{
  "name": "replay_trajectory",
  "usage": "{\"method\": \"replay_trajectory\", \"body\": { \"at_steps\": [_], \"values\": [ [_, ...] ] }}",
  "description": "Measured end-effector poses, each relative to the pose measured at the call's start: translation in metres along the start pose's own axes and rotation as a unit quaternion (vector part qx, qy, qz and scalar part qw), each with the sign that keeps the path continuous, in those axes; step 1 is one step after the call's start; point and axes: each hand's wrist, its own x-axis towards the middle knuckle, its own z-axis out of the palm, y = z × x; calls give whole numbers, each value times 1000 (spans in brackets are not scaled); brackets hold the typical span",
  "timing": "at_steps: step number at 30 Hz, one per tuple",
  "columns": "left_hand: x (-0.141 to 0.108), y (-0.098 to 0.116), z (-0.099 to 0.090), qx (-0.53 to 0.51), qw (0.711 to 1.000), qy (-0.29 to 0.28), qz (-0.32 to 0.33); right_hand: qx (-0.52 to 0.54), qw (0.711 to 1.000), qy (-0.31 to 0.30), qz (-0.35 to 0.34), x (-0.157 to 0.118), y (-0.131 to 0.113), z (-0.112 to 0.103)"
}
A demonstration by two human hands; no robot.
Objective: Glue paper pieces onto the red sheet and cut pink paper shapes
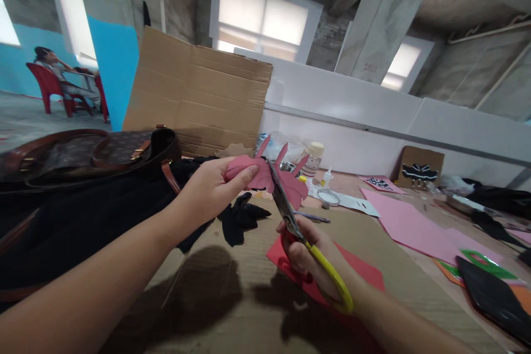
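Observation:
A pink paper cutout point(292, 188) with several pointed strips is raised over the cardboard-covered table. Its left end is pinched between the thumb and fingers of my left hand point(213, 185). My right hand point(311, 251) grips scissors point(282, 202) with yellow and red handles, the blades pointing up and left and meeting the middle of the pink paper. Beneath my right hand lies a sheet of red paper point(365, 268). Black cut pieces point(241, 218) rest on the cardboard point(207, 282) just below the pink paper. A pen point(313, 217) is behind the scissors.
At the left are a brown handbag point(136, 149) and black cloth point(103, 199), with a tall cardboard sheet point(203, 94) behind. Pink sheets point(415, 227), a black pouch point(493, 293), a jar point(314, 157) and a glue bottle point(327, 178) sit to the right. A person point(58, 74) sits far left.

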Motion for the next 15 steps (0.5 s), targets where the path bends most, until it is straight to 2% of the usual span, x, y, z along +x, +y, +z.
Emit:
{"method": "replay_trajectory", "body": {
  "at_steps": [6,15],
  "values": [
    [-1,-2,0,-3,1000,4,-11,-19,1000,-4,-14,1,1,0],
    [1,-4,-1,-11,1000,8,-24,-15,1000,-12,0,0,1,-2]
  ]
}}
